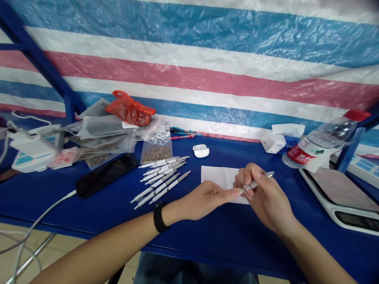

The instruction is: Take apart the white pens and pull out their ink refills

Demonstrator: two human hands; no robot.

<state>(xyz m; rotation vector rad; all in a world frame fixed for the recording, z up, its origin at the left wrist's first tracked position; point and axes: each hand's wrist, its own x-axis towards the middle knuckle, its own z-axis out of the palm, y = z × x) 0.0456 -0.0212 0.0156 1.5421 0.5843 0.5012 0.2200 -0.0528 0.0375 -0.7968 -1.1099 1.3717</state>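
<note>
Everything placed off the white pen row (161, 182) on the blue table (59, 205). Well left of it: black pouch (106, 175). Just behind it: zip bag of seeds (156, 154). Right of it: left hand (204, 199), index fingertip (235, 192) at the rear end of a silver-and-white pen (255, 183), contact unclear. Right hand (263, 195) pinches that pen's barrel, so hands are together. Pen axis runs low-left to high-right, tip pointing away from the left hand; right hand is nearer the tip. Paper sheet (213, 175) lies under the left fingers' reach. Far right: kitchen scale (340, 189).
</note>
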